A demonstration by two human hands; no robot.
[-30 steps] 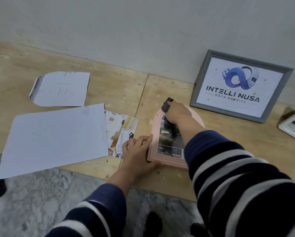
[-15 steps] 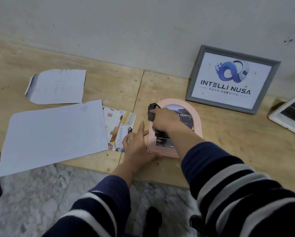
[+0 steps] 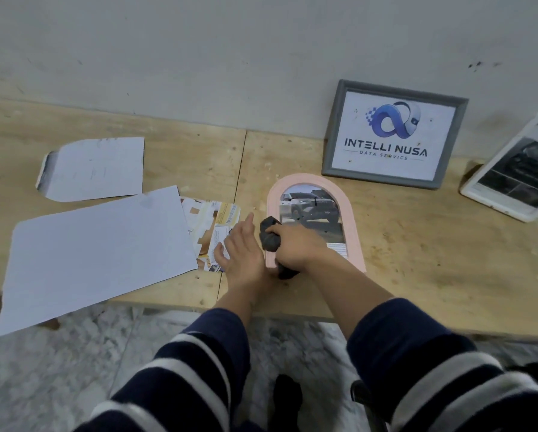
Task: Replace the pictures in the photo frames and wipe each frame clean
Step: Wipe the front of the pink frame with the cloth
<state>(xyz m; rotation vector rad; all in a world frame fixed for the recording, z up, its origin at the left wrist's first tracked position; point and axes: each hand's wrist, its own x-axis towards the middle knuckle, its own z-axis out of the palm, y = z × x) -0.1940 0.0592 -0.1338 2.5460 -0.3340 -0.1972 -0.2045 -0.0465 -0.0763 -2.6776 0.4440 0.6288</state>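
Observation:
A pink arched photo frame (image 3: 353, 226) lies flat on the wooden table (image 3: 433, 260), holding a picture of a dark car. My right hand (image 3: 299, 247) grips a bunched dark cloth (image 3: 269, 236) against the frame's lower left side. My left hand (image 3: 242, 254) rests with straight fingers on the table beside the frame's left edge. A grey frame with a logo picture (image 3: 392, 135) leans on the wall behind. A white frame (image 3: 510, 173) lies at the far right.
A large white sheet (image 3: 93, 254) overhangs the table's front edge at the left. A cut white paper (image 3: 93, 168) lies behind it. Printed picture cut-outs (image 3: 214, 222) sit between the sheet and my left hand. Marble floor (image 3: 74, 369) shows below.
My right hand with the cloth has slid from the frame's arched top down its left side to the lower left. My left hand's fingers have straightened beside the frame.

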